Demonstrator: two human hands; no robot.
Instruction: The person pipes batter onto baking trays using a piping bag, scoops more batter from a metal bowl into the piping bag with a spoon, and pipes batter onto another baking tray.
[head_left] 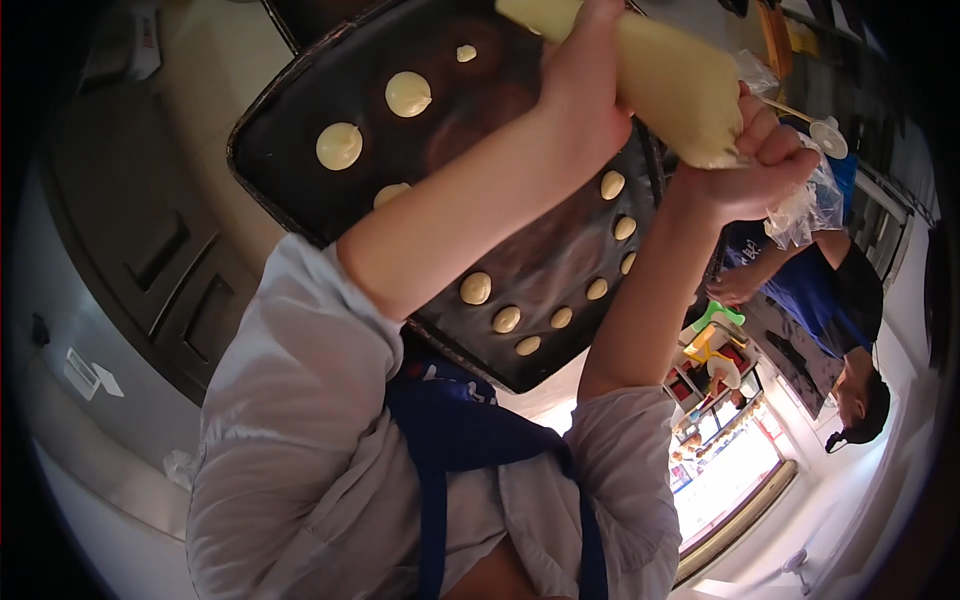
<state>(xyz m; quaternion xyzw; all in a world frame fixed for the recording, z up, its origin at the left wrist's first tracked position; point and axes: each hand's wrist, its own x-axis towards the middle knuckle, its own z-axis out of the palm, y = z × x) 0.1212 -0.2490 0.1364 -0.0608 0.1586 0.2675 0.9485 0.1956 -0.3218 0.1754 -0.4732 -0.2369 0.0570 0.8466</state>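
Observation:
My left hand [592,80] is wrapped round the lower part of a piping bag [680,85] full of pale yellow batter. Farther right, my right hand [755,165] grips the gathered top of the bag, with loose clear plastic [805,205] hanging out beyond the fist. The bag lies slantwise, its narrow end pointing to the upper left over a dark baking tray [300,185]. Round batter mounds sit on the tray, among them a large one [408,94] and a smaller one [476,288]. My left forearm hides part of the tray, and the bag's tip runs out of view.
A co-worker in a blue apron [800,295] stands at the right, one hand [735,286] near a green object [718,314]. Brown cabinets [140,240] are at the left. Shelves and a bright window [730,480] show at the lower right.

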